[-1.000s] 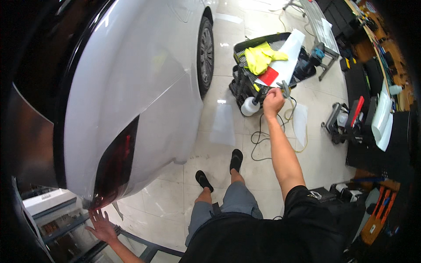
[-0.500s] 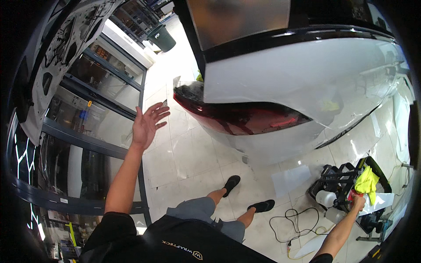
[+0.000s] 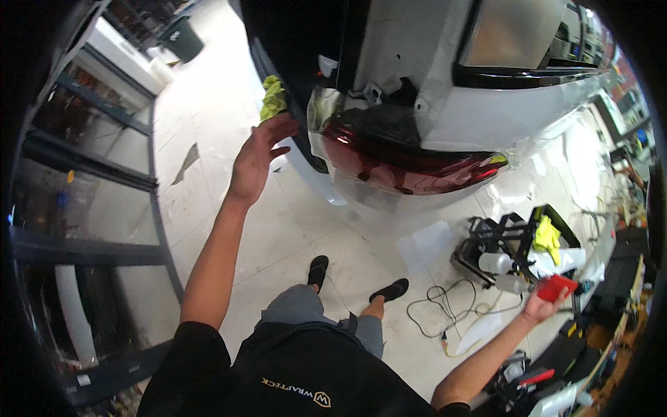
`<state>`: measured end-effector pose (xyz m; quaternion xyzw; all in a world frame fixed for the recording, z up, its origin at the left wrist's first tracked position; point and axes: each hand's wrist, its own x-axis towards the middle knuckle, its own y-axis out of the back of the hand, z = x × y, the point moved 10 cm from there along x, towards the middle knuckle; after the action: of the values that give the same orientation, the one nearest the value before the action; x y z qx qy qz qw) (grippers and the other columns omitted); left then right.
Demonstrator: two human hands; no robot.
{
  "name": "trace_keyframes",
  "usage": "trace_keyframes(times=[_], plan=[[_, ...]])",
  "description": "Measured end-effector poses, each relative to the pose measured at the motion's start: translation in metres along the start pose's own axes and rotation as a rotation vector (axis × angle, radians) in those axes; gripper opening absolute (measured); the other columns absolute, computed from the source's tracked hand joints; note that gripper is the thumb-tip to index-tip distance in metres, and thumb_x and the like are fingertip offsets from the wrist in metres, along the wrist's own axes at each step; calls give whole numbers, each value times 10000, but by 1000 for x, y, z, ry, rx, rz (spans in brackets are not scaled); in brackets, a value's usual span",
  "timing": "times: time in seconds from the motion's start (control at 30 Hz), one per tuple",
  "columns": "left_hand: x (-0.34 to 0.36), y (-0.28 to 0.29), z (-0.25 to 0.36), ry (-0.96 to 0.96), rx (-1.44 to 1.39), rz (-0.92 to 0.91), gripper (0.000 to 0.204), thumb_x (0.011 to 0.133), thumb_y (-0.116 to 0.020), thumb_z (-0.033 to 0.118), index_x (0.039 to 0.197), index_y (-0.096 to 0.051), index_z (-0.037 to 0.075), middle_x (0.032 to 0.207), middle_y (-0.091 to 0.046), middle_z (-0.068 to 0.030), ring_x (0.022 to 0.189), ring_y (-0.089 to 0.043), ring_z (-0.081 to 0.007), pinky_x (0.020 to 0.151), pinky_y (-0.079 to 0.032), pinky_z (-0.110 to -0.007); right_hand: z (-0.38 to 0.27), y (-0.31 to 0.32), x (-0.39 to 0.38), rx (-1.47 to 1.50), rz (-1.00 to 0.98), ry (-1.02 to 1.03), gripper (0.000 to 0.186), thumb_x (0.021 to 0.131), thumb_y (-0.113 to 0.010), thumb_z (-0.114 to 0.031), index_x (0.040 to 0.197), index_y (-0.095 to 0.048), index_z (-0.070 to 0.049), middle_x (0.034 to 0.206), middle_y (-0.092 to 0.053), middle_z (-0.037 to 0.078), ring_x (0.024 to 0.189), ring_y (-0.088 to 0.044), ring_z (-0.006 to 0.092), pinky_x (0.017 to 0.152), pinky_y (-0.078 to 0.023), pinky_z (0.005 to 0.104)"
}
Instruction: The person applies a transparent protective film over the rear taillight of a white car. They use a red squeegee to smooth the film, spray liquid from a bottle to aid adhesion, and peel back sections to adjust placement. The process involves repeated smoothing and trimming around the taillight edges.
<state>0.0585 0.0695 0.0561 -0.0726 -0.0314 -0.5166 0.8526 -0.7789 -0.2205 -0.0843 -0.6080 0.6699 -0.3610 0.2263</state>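
My left hand (image 3: 256, 160) is raised beside the rear corner of a white car, its fingers stretched out and nothing seen in them. Just beyond the fingertips a yellow-green cloth (image 3: 273, 96) lies at the car's rear edge; whether I touch it I cannot tell. To the right of that hand is the red tail light (image 3: 410, 167), with clear film (image 3: 318, 118) standing loose at its inner end. Off to the right, my right hand (image 3: 539, 306) grips a flat red squeegee (image 3: 557, 286), held above the floor next to a black cart.
The black cart (image 3: 476, 240) carries white spray bottles (image 3: 495, 263) and another yellow-green cloth (image 3: 547, 238). A dark cable (image 3: 445, 309) coils on the tiled floor. Dark-framed glass panels (image 3: 90, 201) run along the left, and a green bin (image 3: 182, 39) stands far left.
My right hand has lifted the red squeegee away from the cart. The view has shifted, and my left hand is now nearer the car's corner. The car's rear opening shows more.
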Motion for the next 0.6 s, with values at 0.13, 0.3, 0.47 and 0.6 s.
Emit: trace_keyframes(times=[0.13,0.3,0.47,0.6], plan=[[34,-17,-13,-27,-125,-264,713,1130,-495,617,1591,-530,74,1509,-648,-88,1393,-590,-202,1172,-420,-393,119,-215,-150,-56,-81,-103,511,1100,-680,-192,1569,-487,-132,1401,-676,158,1235,-664,293,1055,-579,502],[53,-46,-18,-16,-293,-499,546,1053,-757,448,1451,-676,82,1389,-722,-63,1280,-662,-171,1152,-461,-332,217,-452,-277,-782,-330,215,263,942,-829,-43,1179,-718,-28,1092,-756,105,974,-711,163,923,-568,321],[56,-48,-30,-13,-346,-604,434,1055,-775,312,1398,-704,56,1337,-756,-53,1284,-665,-158,1158,-482,-359,274,-549,-307,-1000,-444,513,179,911,-832,-36,1020,-700,13,841,-720,77,747,-665,120,701,-543,279],[59,-46,-38,-7,-440,-606,399,992,-844,310,1299,-769,65,1229,-787,-66,1185,-711,-168,1109,-514,-343,287,-555,-317,-1089,-348,532,167,902,-821,-11,981,-678,21,817,-698,85,727,-657,126,678,-535,277]])
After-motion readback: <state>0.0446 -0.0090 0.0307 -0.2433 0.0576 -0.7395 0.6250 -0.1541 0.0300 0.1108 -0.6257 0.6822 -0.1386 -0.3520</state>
